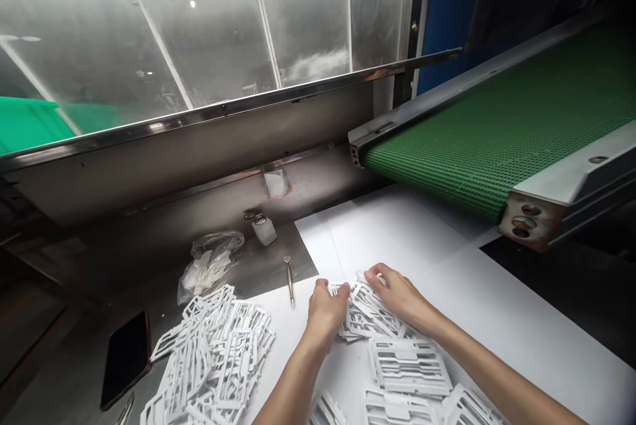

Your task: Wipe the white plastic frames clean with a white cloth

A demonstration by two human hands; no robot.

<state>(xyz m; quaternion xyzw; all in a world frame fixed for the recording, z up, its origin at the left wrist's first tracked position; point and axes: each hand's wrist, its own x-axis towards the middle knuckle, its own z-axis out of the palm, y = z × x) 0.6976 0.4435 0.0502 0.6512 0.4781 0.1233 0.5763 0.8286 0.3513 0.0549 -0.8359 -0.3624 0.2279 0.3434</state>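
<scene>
near right, stacked white frames (405, 349) sit on white paper (447, 266); near left, a loose heap (218, 352) lies beside a phone (126, 360). just beyond the stacks, the right hand (392, 291) seems to pinch a frame (362, 275) at a small pile (375, 316); the left hand (328, 311) touches that pile's left side, its grip unclear. tangled slots could snag, dragging or bending neighbours. farther left, a small bottle (264, 230) could tip if knocked.
</scene>
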